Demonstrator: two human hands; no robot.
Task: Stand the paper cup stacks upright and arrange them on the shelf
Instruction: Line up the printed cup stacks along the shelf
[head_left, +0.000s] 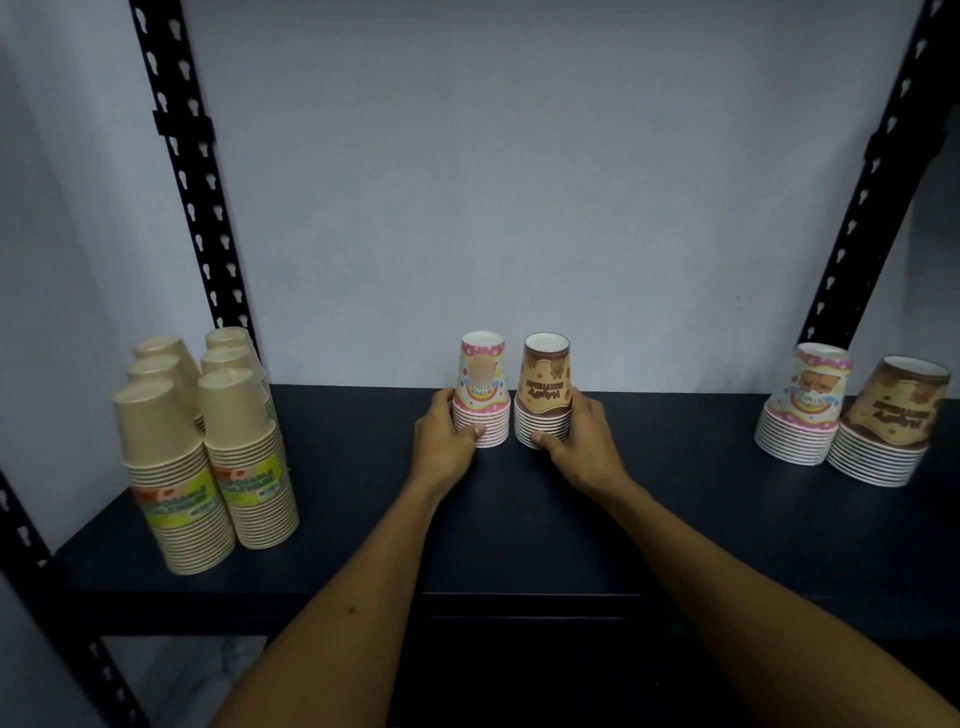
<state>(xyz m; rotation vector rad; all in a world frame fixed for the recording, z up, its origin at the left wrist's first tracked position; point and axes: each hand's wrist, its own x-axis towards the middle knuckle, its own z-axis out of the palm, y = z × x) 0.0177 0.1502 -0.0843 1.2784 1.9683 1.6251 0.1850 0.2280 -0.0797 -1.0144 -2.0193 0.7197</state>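
Observation:
Two short cup stacks stand rim-down side by side at the back middle of the black shelf (519, 525). My left hand (448, 441) grips the lower rims of the pink stack (483, 382). My right hand (582, 441) grips the brown stack (545, 379) just to its right. At the far right stand another pink stack (805, 410) and another brown stack (888, 426), both rim-down and touching. On the left, several tall beige stacks (171, 457) stand rim-down in two rows, the front ones with green labels.
Black perforated uprights (187, 171) rise at the shelf's left and right (872, 171) back corners. A pale wall closes the back. Bare shelf surface lies between the three cup groups and in front of my hands.

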